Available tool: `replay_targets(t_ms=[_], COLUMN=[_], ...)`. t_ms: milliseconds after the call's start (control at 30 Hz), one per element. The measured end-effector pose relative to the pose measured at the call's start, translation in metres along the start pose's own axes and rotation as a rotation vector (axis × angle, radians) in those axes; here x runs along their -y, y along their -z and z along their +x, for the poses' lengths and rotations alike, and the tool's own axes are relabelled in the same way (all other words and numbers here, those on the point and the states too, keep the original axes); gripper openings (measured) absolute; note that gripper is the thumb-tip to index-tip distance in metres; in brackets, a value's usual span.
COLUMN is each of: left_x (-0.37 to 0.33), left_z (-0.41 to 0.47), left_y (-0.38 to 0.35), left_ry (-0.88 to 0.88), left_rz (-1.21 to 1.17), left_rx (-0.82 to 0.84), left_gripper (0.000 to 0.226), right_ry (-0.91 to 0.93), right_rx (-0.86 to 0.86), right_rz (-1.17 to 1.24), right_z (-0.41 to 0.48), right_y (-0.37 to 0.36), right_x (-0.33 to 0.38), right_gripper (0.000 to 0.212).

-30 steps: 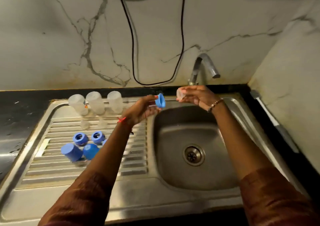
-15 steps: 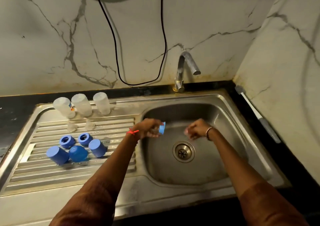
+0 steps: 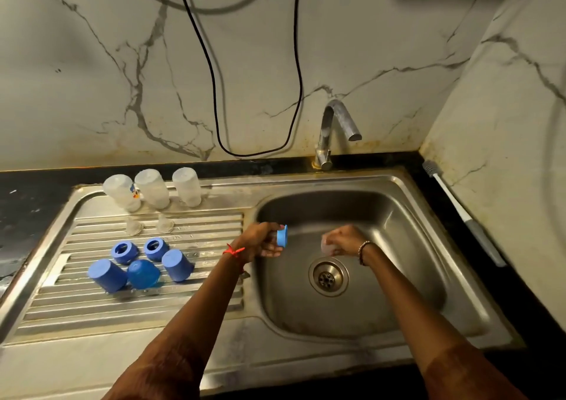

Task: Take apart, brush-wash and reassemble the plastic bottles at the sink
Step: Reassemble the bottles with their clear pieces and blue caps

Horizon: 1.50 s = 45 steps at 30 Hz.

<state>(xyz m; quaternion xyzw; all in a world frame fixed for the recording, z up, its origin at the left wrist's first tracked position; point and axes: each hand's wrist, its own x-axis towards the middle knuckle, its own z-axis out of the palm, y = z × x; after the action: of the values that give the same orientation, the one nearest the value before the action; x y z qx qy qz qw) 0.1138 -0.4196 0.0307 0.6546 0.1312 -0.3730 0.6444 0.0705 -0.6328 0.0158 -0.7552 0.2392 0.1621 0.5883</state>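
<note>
My left hand [image 3: 262,242] grips a blue screw ring [image 3: 282,236] over the left edge of the sink basin [image 3: 407,246]. My right hand [image 3: 343,240] is blurred over the basin and pinches a small clear teat [image 3: 327,247]. Three clear plastic bottles [image 3: 152,187] stand upside down at the back of the draining board [image 3: 137,301]. Two clear teats [image 3: 165,224] lie in front of them. Two blue rings [image 3: 125,252] and three blue caps [image 3: 143,274] sit on the ribs further forward.
A steel tap [image 3: 335,124] stands behind the basin with no water running. A bottle brush [image 3: 453,203] lies on the black counter along the right wall. A black cable [image 3: 214,93] hangs down the marble wall. The drain [image 3: 328,277] sits mid-basin.
Both hands have come down from under the tap to low over the basin, still holding the ring and the teat. The right hand is moving and blurred.
</note>
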Motion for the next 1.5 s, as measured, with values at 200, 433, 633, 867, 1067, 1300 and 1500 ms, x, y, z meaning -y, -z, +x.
replay_targets(t_ms=[200, 433, 633, 867, 1067, 1300, 1500], left_x=[-0.007, -0.01, -0.009, -0.008, -0.008, -0.006, -0.004], left_z=[-0.015, -0.023, -0.028, -0.032, -0.031, -0.029, -0.028], left_y=[-0.003, -0.005, -0.006, -0.004, -0.001, -0.003, -0.002], left_ry=[0.031, -0.039, -0.113, -0.163, -0.159, -0.188, -0.185], left_rz=[-0.318, -0.451, -0.502, -0.607, -0.631, -0.631, -0.629], left_rx=[0.128, 0.223, 0.242, 0.253, 0.247, 0.175, 0.171], left_gripper=[0.025, 0.025, 0.024, 0.023, 0.022, 0.016, 0.022], right_ry=[0.297, 0.733, 0.847, 0.888, 0.812, 0.834, 0.778], right_rx=[-0.01, -0.325, -0.408, -0.344, -0.207, -0.144, -0.121], right_rz=[0.364, 0.021, -0.109, -0.162, -0.169, -0.236, -0.226], right_z=[-0.023, -0.018, -0.018, -0.02, -0.021, -0.025, -0.031], right_y=[-0.013, -0.039, -0.049, -0.054, -0.05, -0.043, -0.044], right_x=[0.042, 0.041, 0.04, 0.039, 0.041, 0.047, 0.053], right_gripper=[0.009, 0.014, 0.016, 0.015, 0.012, 0.019, 0.044])
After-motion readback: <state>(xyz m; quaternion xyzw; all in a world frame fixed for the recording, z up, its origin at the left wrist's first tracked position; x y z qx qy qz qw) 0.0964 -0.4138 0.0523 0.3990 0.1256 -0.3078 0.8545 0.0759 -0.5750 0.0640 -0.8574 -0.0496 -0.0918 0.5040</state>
